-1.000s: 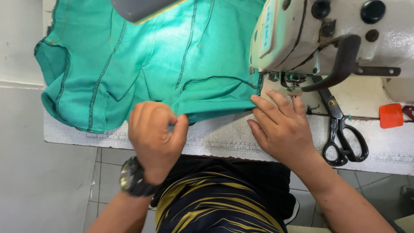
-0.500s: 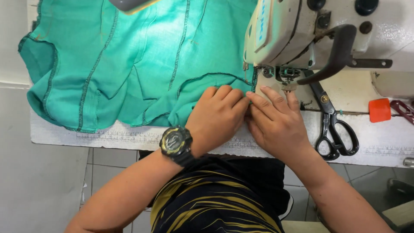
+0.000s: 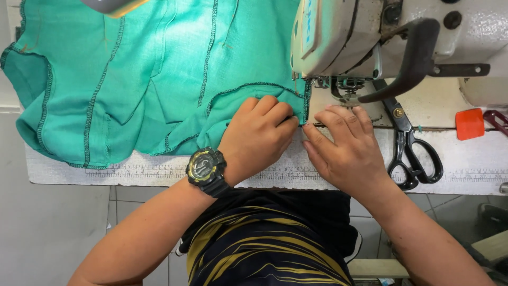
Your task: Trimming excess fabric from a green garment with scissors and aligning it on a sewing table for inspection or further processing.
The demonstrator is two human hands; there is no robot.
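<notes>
fabric, teal with dark overlock seams, lies on the sewing table left of the sewing machine. your left hand curls, pinching its edge; your right hand rests flat, fingers extended, beside black scissors.

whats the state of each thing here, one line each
green fabric: spread flat over the table, edge folded near the needle
left hand: fingers curled, pressing the fabric edge
right hand: flat on the table beside the fabric edge
sewing machine: presser foot just beyond the fingertips
scissors: lying closed on the table
wristwatch: strapped on left wrist
</notes>
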